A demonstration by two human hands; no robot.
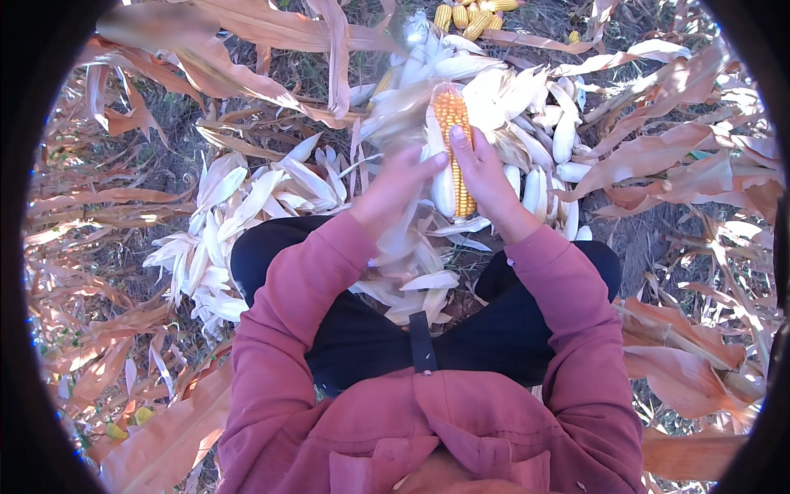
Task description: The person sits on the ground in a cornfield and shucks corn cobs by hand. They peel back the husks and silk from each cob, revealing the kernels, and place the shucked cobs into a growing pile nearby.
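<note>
An ear of yellow corn [455, 148] is held upright in front of me, its kernels bared along the right side. My right hand [487, 170] grips that side, thumb lying across the kernels. A pale corn husk [440, 185] still covers the ear's left side and base. My left hand [398, 182] is blurred by motion at the ear's left; its thumb presses at the husk edge, and its other fingers are partly hidden. Blurred husk leaves [395, 120] spread just above this hand. Loose husks [426, 281] lie below, between my legs.
Bare yellow ears [475, 18] lie on the ground ahead. A pile of husk-covered ears [552, 136] stands to the right, and discarded husks [247, 191] heap by my left knee. Dry corn stalks and leaves [679, 160] reach in from both sides.
</note>
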